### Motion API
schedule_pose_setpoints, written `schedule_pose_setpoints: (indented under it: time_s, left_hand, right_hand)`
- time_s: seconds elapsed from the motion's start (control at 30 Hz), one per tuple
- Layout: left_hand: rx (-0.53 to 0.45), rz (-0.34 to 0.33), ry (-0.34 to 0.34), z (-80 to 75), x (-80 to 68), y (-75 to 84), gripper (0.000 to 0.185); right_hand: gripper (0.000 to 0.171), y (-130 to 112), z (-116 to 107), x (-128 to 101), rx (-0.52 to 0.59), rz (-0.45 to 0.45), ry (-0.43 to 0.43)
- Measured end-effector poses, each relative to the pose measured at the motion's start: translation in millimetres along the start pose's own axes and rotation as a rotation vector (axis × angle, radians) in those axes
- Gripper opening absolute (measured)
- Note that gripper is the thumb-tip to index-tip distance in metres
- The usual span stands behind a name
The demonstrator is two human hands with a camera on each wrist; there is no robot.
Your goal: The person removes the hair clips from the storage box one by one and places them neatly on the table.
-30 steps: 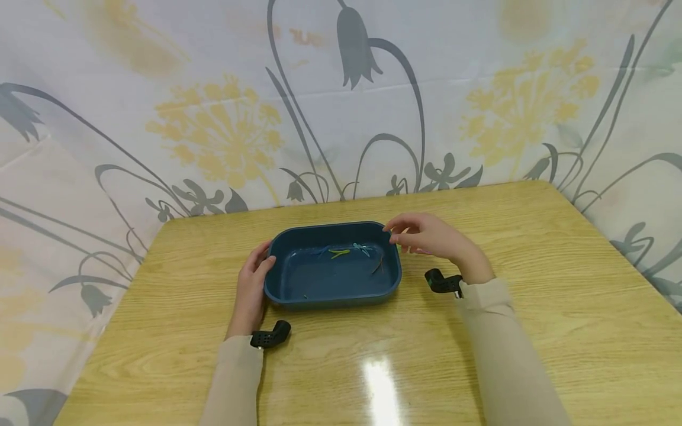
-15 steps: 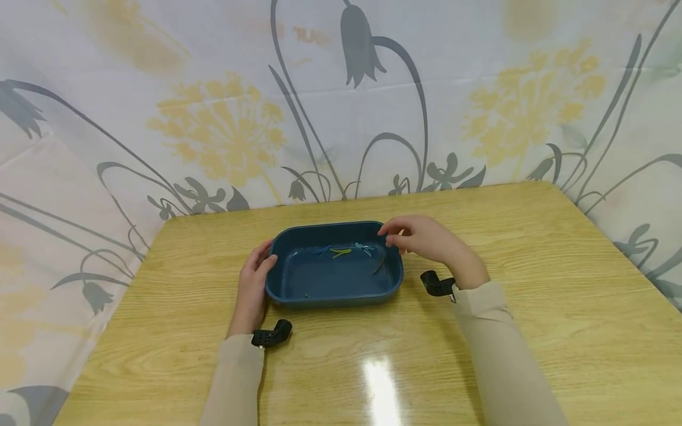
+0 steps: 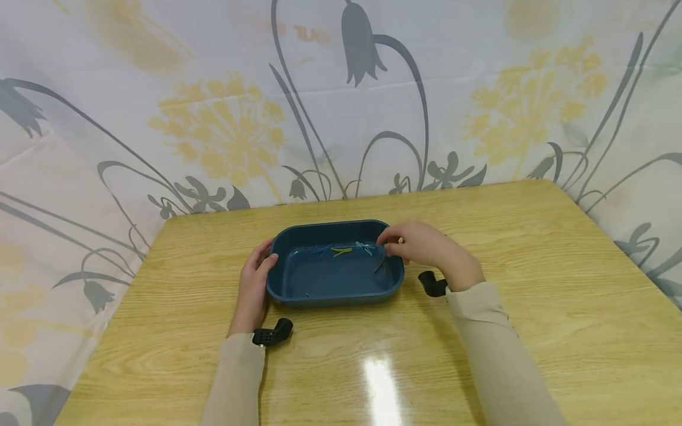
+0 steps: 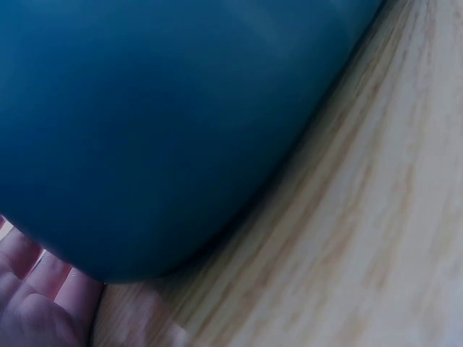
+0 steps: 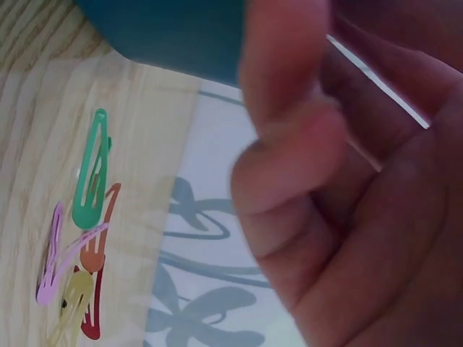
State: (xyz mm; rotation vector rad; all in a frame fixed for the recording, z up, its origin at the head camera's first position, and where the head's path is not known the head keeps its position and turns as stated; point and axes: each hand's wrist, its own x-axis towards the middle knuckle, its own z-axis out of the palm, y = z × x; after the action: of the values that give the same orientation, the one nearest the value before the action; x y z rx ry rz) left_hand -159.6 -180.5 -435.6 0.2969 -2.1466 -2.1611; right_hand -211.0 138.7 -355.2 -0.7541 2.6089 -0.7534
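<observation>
A dark blue plastic tray (image 3: 335, 299) rests on the table. My left hand (image 3: 251, 283) holds its left end, thumb over the rim and fingers along the outer wall. Inside lie hair clips: a yellow one (image 3: 341, 252), a light blue one (image 3: 364, 247), a dark blue one (image 3: 322, 249) and a thin brownish one (image 3: 379, 268). My right hand (image 3: 421, 244) reaches over the right rim, index finger and thumb bent above the brownish clip. Nothing shows between those fingertips, though they are partly hidden. In the right wrist view they overlap.
Several snap clips lie on the wooden table (image 3: 533, 284) beyond the tray's right side, among them a green clip (image 5: 87, 217), a pink clip (image 5: 45, 290) and an orange clip (image 5: 92, 258). Flower-patterned cloth (image 3: 213, 89) hangs behind the table.
My right hand has moved slightly left and down, its fingertips lowering from the tray's right rim into the tray. The left hand keeps its hold on the tray.
</observation>
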Motion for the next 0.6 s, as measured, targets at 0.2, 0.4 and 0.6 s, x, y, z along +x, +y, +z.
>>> schedule_pose_setpoints:
  time_s: [0.2,0.4,0.6]
  left_hand:
    - [-0.003,0.005,0.006,0.0,0.0,-1.2,0.040]
    - [0.001,0.013,0.007,0.6,0.4,-1.2,0.040]
    - [-0.008,-0.012,-0.008,2.3,-5.6,9.5,0.040]
  right_hand:
    - [0.029,-4.1,4.6,2.6,-0.097,0.012,-0.027]
    - [0.025,-5.0,9.9,4.4,-0.203,-0.028,-0.037]
    - [0.024,-6.2,17.0,7.7,-0.232,-0.002,-0.063]
